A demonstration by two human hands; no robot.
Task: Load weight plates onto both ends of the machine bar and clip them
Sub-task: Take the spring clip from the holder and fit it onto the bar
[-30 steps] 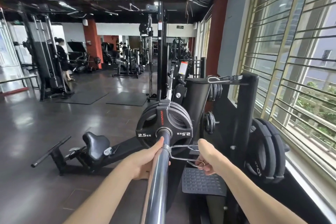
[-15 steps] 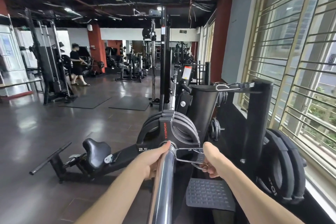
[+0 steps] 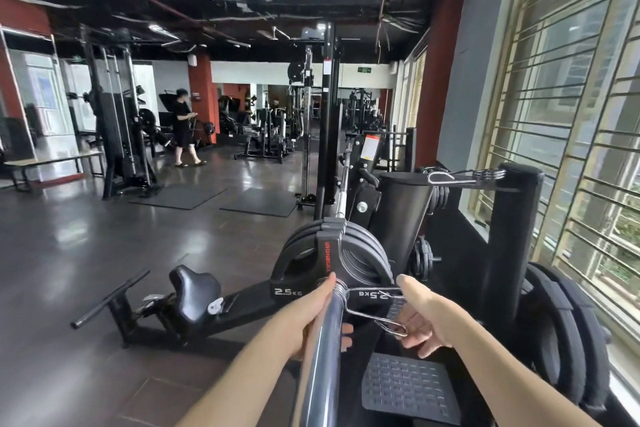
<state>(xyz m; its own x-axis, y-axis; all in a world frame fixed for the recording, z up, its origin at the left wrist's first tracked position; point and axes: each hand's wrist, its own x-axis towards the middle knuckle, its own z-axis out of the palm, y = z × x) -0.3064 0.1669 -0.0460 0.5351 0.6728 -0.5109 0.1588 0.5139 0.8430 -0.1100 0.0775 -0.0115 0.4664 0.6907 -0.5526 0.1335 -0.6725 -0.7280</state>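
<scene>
My right hand (image 3: 420, 317) squeezes the stiff, springy spring clip (image 3: 375, 308) by its handles; my left hand (image 3: 311, 308) grips the slick bar (image 3: 323, 357).

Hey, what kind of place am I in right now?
A gym, most likely. There's a bar loaded with 2.5 kg plates, a cable machine across the floor, and more plates on a rack by the window.
</scene>
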